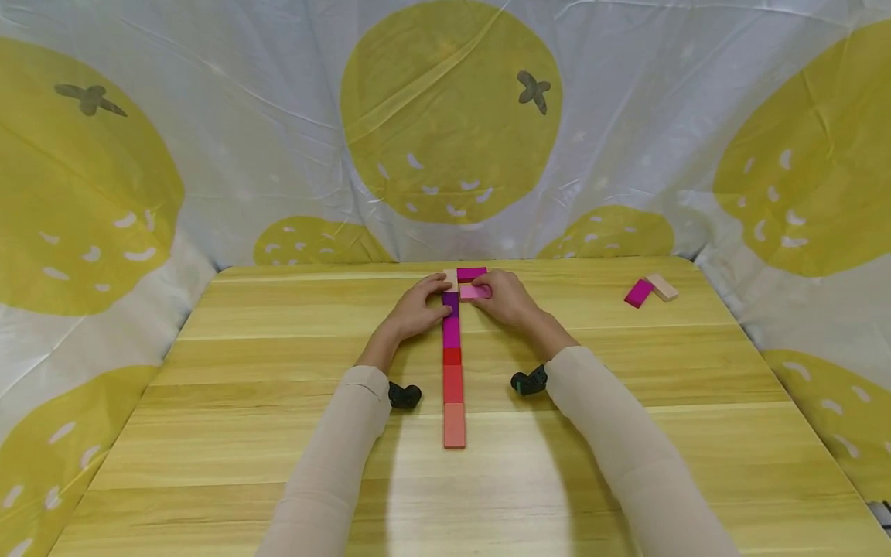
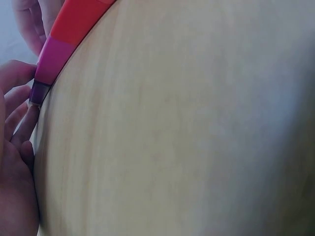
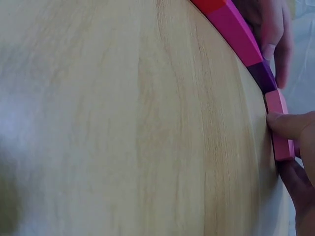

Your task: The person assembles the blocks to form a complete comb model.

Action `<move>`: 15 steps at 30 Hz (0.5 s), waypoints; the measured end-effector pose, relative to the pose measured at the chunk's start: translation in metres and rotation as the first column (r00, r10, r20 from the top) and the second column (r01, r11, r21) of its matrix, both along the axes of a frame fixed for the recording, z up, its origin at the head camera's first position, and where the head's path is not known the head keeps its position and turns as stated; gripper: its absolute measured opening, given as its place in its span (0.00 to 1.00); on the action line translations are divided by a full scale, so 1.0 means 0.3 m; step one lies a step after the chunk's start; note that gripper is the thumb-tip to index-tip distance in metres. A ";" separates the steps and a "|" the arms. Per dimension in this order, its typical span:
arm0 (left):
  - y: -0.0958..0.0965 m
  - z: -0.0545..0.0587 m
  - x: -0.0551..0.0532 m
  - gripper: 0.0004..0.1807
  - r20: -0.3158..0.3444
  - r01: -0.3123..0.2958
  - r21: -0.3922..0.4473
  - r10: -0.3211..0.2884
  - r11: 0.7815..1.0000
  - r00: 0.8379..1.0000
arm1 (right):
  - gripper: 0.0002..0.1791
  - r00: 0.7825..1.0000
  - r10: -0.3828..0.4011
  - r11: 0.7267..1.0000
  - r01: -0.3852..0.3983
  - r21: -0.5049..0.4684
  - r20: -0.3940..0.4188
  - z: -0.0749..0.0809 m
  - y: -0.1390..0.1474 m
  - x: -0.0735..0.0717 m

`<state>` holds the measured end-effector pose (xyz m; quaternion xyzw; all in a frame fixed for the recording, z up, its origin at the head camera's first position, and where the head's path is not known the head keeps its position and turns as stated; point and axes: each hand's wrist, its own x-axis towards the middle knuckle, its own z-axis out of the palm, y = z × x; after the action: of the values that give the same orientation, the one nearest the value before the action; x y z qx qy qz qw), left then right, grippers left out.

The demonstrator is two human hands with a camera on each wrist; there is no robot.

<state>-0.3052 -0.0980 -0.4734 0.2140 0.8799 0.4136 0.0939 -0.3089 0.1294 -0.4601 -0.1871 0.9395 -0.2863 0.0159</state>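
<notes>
A straight line of flat blocks runs away from me, from a salmon block [image 1: 455, 425] through red and magenta to a purple block [image 1: 455, 304] and a cream block [image 1: 452, 285]. My left hand [image 1: 415, 307] rests along its far left side, thumb at the purple block and fingertips at the cream one. Between thumb and fingers, my right hand [image 1: 510, 296] pinches a pink block [image 3: 277, 105], laid crosswise to the right of the line. Just beyond it lies a magenta block [image 1: 472, 274], also crosswise at the line's far end.
Off to the right on the wooden table [image 1: 278, 464], a loose magenta block [image 1: 638, 293] touches a loose cream block [image 1: 663, 287]. Behind the table's far edge hangs a white cloth [image 1: 278, 116] with large yellow fruit shapes. Dark wrist devices [image 1: 404, 395] jut from both sleeves.
</notes>
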 end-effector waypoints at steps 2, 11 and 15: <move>-0.002 -0.001 -0.001 0.29 -0.003 0.002 -0.004 -0.002 1.000 1.000 | 0.19 1.000 0.003 1.000 -0.003 -0.001 0.005 0.000 -0.003 -0.002; -0.003 -0.001 -0.002 0.29 -0.025 0.015 0.000 -0.015 1.000 1.000 | 0.19 1.000 0.002 1.000 -0.002 -0.004 0.005 0.002 -0.008 0.000; -0.003 0.003 0.001 0.29 -0.031 0.023 0.012 -0.022 1.000 0.999 | 0.19 1.000 0.017 1.000 -0.017 0.006 -0.013 0.002 -0.009 0.002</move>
<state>-0.3048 -0.0988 -0.4725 0.2308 0.8763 0.4144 0.0838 -0.3085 0.1268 -0.4595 -0.1969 0.9388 -0.2824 0.0128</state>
